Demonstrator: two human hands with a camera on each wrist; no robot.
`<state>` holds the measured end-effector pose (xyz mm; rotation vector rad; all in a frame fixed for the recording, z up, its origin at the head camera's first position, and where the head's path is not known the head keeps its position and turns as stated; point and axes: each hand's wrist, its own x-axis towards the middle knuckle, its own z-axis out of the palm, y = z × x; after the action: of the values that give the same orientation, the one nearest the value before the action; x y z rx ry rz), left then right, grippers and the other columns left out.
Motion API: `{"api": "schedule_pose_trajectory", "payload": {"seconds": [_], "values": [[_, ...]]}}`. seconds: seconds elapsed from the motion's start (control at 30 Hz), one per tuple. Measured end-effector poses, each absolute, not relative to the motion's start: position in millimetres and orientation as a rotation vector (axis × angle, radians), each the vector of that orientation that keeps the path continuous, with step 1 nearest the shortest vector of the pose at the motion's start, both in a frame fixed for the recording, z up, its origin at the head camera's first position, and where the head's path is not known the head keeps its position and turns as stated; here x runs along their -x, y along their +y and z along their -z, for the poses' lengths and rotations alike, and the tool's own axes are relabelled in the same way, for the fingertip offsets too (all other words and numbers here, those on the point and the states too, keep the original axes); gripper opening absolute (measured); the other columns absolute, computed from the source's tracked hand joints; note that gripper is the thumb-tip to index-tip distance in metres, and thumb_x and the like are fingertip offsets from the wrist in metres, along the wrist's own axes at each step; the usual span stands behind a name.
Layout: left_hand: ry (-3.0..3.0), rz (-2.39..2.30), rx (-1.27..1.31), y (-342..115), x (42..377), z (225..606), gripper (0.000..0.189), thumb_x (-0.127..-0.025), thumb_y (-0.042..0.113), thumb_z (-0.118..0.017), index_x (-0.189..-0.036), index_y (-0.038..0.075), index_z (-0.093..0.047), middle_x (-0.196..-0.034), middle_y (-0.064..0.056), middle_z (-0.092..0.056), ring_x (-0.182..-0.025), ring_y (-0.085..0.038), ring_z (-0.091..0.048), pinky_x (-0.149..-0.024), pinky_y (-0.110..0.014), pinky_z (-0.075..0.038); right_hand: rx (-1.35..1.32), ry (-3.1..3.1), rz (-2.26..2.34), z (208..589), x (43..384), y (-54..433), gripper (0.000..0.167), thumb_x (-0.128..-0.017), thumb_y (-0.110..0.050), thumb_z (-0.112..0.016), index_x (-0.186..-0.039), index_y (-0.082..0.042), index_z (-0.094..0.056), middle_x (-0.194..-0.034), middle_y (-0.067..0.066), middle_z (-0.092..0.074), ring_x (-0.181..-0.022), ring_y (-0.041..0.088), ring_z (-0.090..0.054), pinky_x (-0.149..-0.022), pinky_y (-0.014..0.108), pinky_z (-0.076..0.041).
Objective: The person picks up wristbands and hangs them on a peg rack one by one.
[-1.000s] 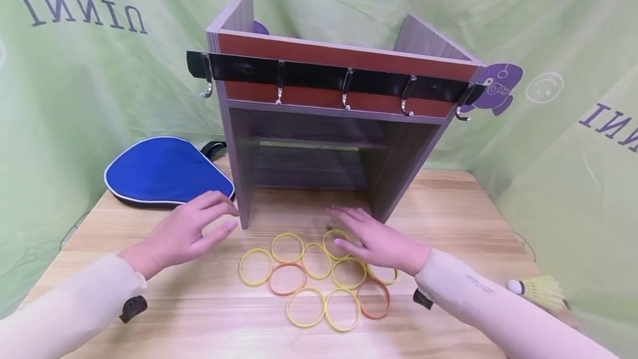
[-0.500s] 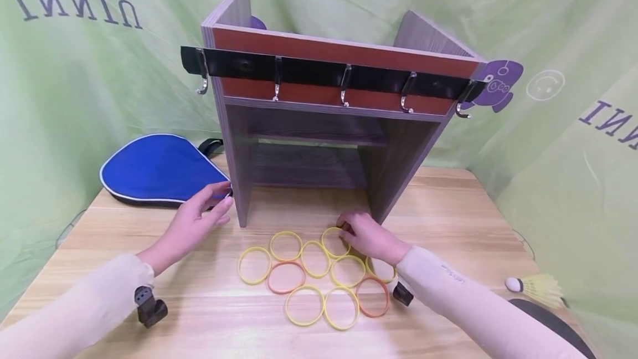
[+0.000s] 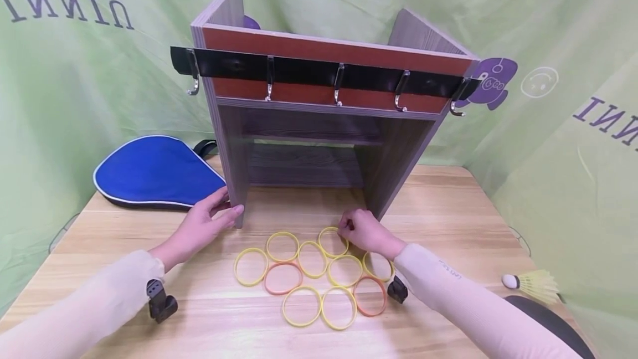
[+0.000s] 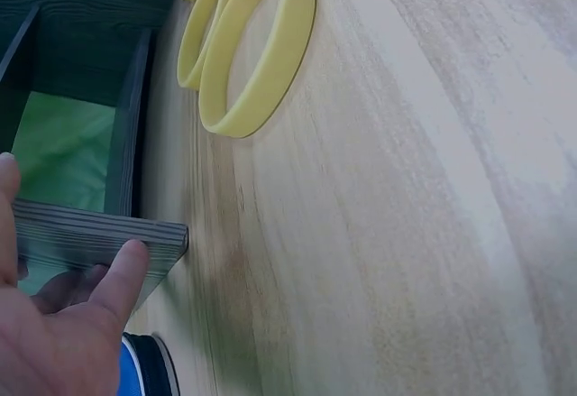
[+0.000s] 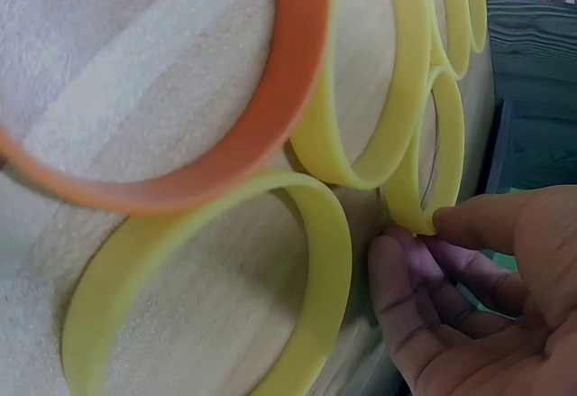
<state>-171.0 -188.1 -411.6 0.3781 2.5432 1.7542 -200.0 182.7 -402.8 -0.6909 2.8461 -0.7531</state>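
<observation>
My left hand (image 3: 201, 231) holds the left side panel (image 3: 234, 204) of a grey wooden shelf near its foot, thumb at the front edge and fingers on the outer face. At the far side of the ring group, my right hand (image 3: 366, 231) pinches a yellow ring (image 5: 451, 121) between thumb and fingertips. That ring lies on the table among several flat yellow rings (image 4: 293, 53) and two orange ones, such as the orange ring (image 5: 306, 44). Part of the pinched ring is hidden by my fingers in the head view.
Across the shelf's front top runs a black rail (image 3: 304, 71) with several metal hooks. A blue paddle case (image 3: 154, 170) lies left of the shelf. To the right are a yellow shuttlecock (image 3: 535, 285) and a dark rounded thing (image 3: 548, 320) at the table edge.
My left hand has moved forward and right onto the shelf's side panel. The right hand has lowered from above the rings, and its fingers have closed on the far yellow ring.
</observation>
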Motion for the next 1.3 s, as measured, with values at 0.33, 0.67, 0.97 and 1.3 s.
{"api": "schedule_pose_trajectory", "payload": {"seconds": [0.33, 0.67, 0.97, 1.3], "values": [[2.692, -1.627, -0.397, -189.8, 174.1, 412.4, 0.067, -0.101, 0.02, -0.071, -0.158, 0.003, -0.041, -0.146, -0.025, -0.062, -0.136, -0.044, -0.059, -0.113, -0.051, -0.05, 0.671, 2.806, 0.818, 397.9, 202.5, 184.7, 0.009, -0.091, 0.001, -0.067, -0.085, -0.004, -0.071, -0.075, 0.003, -0.068, -0.068, 0.006, -0.055, -0.064, 0.018, -0.047], [2.729, -1.604, -0.409, -193.3, 171.7, 410.0, 0.068, -0.099, 0.017, -0.073, -0.157, 0.001, -0.043, -0.143, -0.026, -0.064, -0.133, -0.046, -0.062, -0.112, -0.057, -0.049, 0.478, 2.446, 1.184, 396.1, 203.4, 188.2, 0.018, -0.099, 0.002, -0.062, -0.109, 0.016, -0.068, -0.086, 0.022, -0.073, -0.072, 0.019, -0.071, -0.071, 0.034, -0.066], [2.727, -1.586, -0.375, -195.7, 174.5, 408.5, 0.068, -0.098, 0.018, -0.074, -0.157, 0.0, -0.044, -0.143, -0.027, -0.064, -0.133, -0.045, -0.062, -0.11, -0.053, -0.052, 0.388, 2.341, 1.33, 387.3, 204.6, 188.0, 0.024, -0.099, 0.003, -0.062, -0.116, 0.019, -0.064, -0.093, 0.022, -0.071, -0.076, 0.014, -0.071, -0.079, 0.037, -0.068], [2.71, -1.611, -0.322, -189.6, 175.1, 408.8, 0.069, -0.097, 0.02, -0.076, -0.156, 0.0, -0.045, -0.142, -0.027, -0.064, -0.133, -0.045, -0.062, -0.109, -0.053, -0.053, 0.345, 2.153, 1.546, 381.5, 204.7, 182.0, 0.033, -0.101, 0.004, -0.06, -0.128, 0.021, -0.053, -0.105, 0.025, -0.073, -0.084, 0.013, -0.075, -0.094, 0.045, -0.064]]}}
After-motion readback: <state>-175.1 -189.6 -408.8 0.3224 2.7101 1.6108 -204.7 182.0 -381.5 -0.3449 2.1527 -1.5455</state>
